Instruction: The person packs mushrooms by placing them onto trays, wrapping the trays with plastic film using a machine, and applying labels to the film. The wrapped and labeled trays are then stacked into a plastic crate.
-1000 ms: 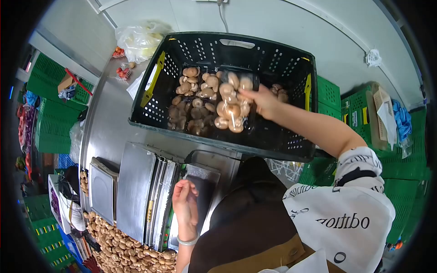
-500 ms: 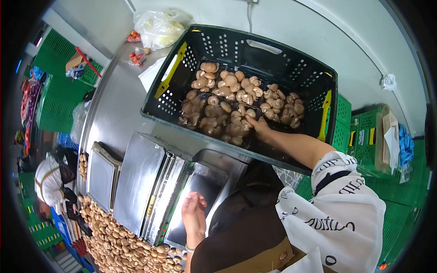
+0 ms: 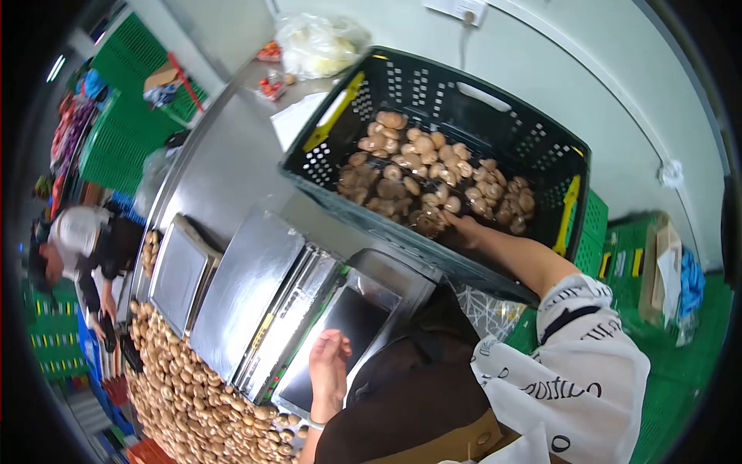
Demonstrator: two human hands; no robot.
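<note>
My right hand [image 3: 461,227] reaches into a dark green plastic crate [image 3: 363,203], its fingers closed on the near pack of mushrooms [image 3: 427,222]. Shiny film seems to cover that pack; part of my grip is hidden among the mushrooms. Several similar packs of brown mushrooms [image 3: 421,147] lie side by side on the crate's floor. My left hand [image 3: 330,365] is raised over the dark panel of a metal machine [image 3: 251,286], fingers curled together, with nothing visible in them. The machine's broad steel plate lies to the left of that hand.
Loose mushrooms [image 3: 185,387] cover the table at lower left, beside a small scale [image 3: 178,282]. A plastic bag [image 3: 318,45] and red-fruit punnets [image 3: 272,87] stand at the back. Another person [image 3: 85,240] works at far left. Green crates [image 3: 626,263] are stacked on the right.
The view has shifted, so the crate appears further right. My right hand is still in the crate at the near packs. My left hand has hardly moved. The other person's arms now show more.
</note>
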